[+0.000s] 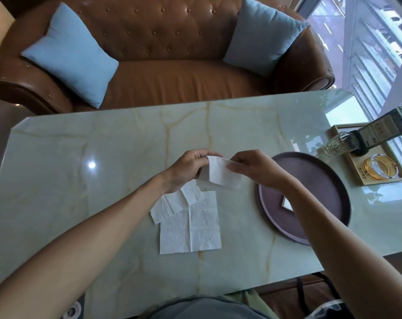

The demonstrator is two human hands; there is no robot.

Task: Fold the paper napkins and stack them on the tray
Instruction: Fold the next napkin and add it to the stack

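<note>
A white paper napkin [219, 174] is held up in the air over the marble table [126, 143]. The left hand [187, 168] pinches its top at 9 o'clock, the right hand [255, 168] at 3 o'clock. This looks like the folding step. Next, it likely needs pressing flat, then setting on the round purple tray [329, 180] at 3 o'clock. More flat napkins [190, 224] wait at 6 o'clock.
</note>
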